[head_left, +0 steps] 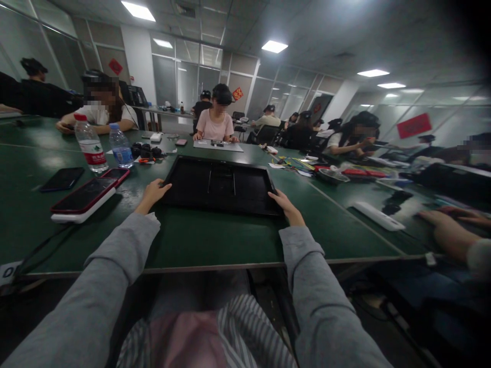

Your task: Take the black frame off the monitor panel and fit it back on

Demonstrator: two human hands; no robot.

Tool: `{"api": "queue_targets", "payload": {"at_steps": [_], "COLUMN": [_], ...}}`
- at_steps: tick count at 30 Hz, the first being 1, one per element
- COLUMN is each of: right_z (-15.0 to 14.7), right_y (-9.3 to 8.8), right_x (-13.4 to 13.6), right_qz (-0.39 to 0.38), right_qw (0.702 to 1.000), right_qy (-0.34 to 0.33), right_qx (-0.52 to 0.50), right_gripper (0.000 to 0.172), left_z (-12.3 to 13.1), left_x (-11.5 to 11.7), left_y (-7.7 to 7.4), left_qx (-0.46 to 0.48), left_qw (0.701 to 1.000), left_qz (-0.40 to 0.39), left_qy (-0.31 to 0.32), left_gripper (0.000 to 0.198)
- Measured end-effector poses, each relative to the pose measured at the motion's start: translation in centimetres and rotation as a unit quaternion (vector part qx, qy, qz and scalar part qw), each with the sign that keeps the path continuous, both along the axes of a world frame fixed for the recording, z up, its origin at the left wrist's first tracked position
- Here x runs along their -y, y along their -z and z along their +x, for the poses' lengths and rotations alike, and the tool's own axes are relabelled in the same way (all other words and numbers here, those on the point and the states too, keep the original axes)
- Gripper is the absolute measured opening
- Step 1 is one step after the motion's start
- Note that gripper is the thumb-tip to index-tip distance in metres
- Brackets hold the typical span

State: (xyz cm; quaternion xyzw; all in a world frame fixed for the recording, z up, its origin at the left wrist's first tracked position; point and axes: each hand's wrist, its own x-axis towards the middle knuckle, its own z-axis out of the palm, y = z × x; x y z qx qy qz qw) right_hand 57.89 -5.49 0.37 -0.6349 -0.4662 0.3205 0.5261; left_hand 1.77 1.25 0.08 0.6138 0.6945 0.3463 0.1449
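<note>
A wide black rectangular panel [187, 186] with a raised rim lies on the green table in front of me. It looks like the back cover of a monitor, with a recessed section between two thin ridges at its middle. My left hand [152, 195] is closed around its left edge, thumb on the rim. On the opposite edge, my right hand [287, 204] grips the panel the same way. The fingers beneath the rim are mostly hidden on both sides.
Left on the green table [218, 245] are two water bottles [91, 148], a dark phone [62, 179] and a red-cased phone [84, 195] on a white block. Rightward lie a white power strip [378, 216], cables and tools, with a co-worker's hands [452, 230]. Another person [215, 120] sits opposite.
</note>
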Motion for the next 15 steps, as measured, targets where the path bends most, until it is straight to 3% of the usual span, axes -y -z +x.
{"api": "queue_targets", "payload": {"at_steps": [7,11,15], "right_z": [-2.5,-2.9,-2.4], "right_y": [-1.5,-2.4,-2.5], "right_x": [0.5,1.2,1.4], "right_qz": [0.045,0.093,0.114], "right_qw": [0.998,0.995,0.993], "right_qy": [0.025,-0.003,0.025], "right_qx": [-0.029,-0.04,-0.026], "right_gripper": [0.078,0.076,0.073], "left_z": [-0.1,0.0,0.4], "left_x": [-0.1,-0.5,-0.5], "left_y": [0.4,0.4,0.1], "left_qx": [0.004,0.073,0.154], "left_qw": [1.0,0.996,0.983], "left_qz": [0.009,0.052,0.097], "left_qy": [0.015,0.03,0.015], "left_gripper": [0.037,0.036,0.034]}}
